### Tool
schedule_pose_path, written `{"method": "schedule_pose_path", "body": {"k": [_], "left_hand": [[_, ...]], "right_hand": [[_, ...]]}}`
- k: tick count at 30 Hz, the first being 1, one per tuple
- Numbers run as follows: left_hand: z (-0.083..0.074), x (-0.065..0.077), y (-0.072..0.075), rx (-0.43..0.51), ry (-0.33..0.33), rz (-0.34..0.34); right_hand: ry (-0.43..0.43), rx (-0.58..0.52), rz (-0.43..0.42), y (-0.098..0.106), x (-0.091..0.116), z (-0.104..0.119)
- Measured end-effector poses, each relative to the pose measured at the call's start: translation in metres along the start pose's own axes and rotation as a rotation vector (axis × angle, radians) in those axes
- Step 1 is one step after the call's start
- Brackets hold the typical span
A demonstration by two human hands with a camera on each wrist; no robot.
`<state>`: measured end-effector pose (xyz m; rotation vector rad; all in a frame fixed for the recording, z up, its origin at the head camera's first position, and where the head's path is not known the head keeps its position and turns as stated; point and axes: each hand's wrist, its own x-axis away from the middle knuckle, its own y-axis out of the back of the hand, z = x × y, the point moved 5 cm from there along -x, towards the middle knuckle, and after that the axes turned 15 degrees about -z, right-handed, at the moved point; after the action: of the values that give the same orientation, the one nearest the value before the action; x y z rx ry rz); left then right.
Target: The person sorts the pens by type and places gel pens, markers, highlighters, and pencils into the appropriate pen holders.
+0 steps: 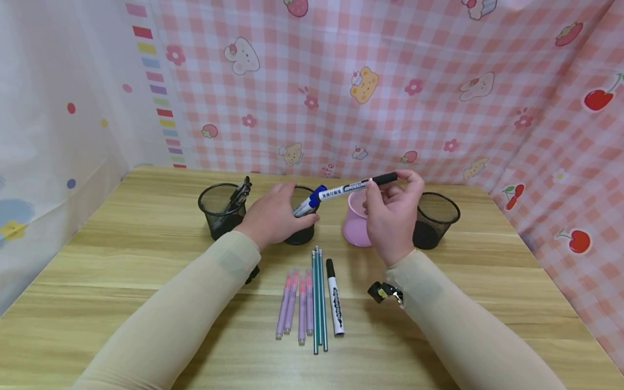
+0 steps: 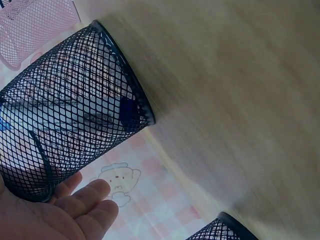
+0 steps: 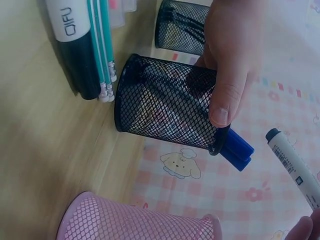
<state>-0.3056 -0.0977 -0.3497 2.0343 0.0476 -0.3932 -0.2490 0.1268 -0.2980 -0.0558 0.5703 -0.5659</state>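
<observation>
My left hand (image 1: 273,216) grips a black mesh pen cup (image 3: 165,105) by its upper part, thumb on the near side and fingers behind. A marker with a blue cap (image 3: 237,150) stands in that cup, its cap sticking out above the rim. My right hand (image 1: 397,216) pinches a white whiteboard marker (image 1: 346,188) near its black-capped end. The marker's other end points left, over the cup; in the right wrist view that tip is apart from the blue cap. Through the mesh, the left wrist view shows the blue-capped marker's white body.
Left stands another black mesh cup (image 1: 219,216) holding several black pens (image 1: 239,195). A pink mesh cup (image 1: 356,230) and a black mesh cup (image 1: 431,230) stand right. In front lie several pink highlighters (image 1: 302,311), teal pencils (image 1: 318,303) and a black-capped marker (image 1: 335,303).
</observation>
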Motion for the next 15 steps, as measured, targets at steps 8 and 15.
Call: {"method": "schedule_pose_path", "body": {"k": [8,15], "left_hand": [[0.0,0.0,0.001,0.001,-0.01,-0.01],[-0.002,0.001,0.002,0.002,-0.012,-0.016]], "right_hand": [[-0.001,0.009,0.059,-0.014,0.001,-0.011],[0.037,0.072,0.1,-0.025,0.009,-0.019]]}}
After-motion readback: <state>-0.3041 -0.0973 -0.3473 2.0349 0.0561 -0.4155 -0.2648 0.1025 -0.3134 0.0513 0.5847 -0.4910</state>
